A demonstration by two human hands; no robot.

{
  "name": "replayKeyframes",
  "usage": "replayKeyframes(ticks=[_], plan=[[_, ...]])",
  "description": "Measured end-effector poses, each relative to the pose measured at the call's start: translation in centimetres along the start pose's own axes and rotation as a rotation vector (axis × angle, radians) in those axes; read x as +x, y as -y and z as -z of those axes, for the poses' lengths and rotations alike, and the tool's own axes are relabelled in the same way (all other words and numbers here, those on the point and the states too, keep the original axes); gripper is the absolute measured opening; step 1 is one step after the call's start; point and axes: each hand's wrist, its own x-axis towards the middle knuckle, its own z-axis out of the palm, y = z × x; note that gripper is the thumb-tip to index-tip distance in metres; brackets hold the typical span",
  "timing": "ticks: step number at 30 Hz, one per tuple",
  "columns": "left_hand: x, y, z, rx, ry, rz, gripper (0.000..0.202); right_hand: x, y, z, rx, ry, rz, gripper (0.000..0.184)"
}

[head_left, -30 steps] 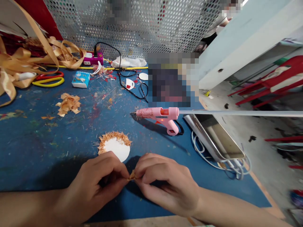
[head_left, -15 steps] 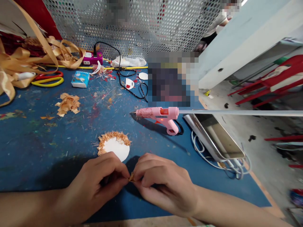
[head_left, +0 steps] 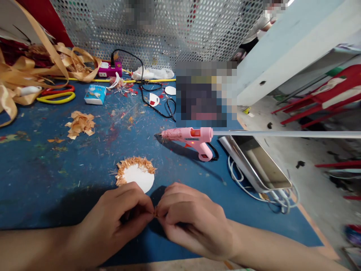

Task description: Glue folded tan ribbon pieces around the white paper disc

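At the near edge of the blue table (head_left: 42, 169), two hands are seen meeting fingertip to fingertip. One small tan scrap (head_left: 155, 213) is pinched between them, just above the tabletop. The thumb and forefinger of the left hand (head_left: 118, 222) are pressed toward those of the right hand (head_left: 194, 224). The remaining fingers of both hands are curled inward, and most of the scrap is hidden by the fingertips.

Just beyond the hands, one white paper disc (head_left: 138, 177) is laid flat, fringed with tan shreds along its far edge only. Further back and to the right, one pink glue gun (head_left: 191, 138) is rested with its nozzle turned left. One long glue stick (head_left: 282, 134) is fed into its rear and runs out past the right border. One metal tray (head_left: 256, 165) is set just beside the gun, over one coiled white cable (head_left: 275, 197).

On the left half, one heap of tan shavings (head_left: 80, 124) and one blue box (head_left: 96, 94) are found. One purple power strip (head_left: 109, 69) is placed against the perforated back wall, and loops of tan ribbon (head_left: 28, 71) are piled in the far left corner.
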Motion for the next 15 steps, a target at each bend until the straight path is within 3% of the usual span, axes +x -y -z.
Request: replayKeyframes(ticks=[6, 15], plan=[[0.20, -0.26, -0.10, 0.004, -0.005, 0.020, 0.014, 0.13, 0.10, 0.00, -0.018, 0.031, -0.020, 0.021], [0.20, -0.27, -0.08, 0.000, -0.013, 0.059, 0.013, 0.40, 0.49, -0.13, -0.024, -0.035, -0.066, 0.022]])
